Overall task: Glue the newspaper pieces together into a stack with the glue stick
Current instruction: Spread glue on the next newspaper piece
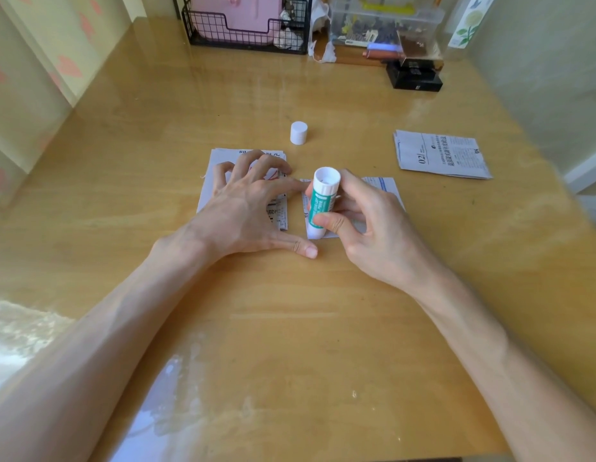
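At centre: cap [299, 133] upright | newspaper pile [441, 154] far right | left hand [246, 208] splayed on piece [210, 181] | right hand [373, 228] grips glue stick [323, 198]

"02" legible on far-right newspaper piece [441, 154]; other print unreadable

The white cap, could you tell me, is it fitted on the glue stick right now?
No, the white cap stands alone on the table beyond the glue stick, which the right hand grips.

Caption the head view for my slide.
Right hand holds uncapped glue stick over a newspaper piece; left hand rests on the newspaper stack.
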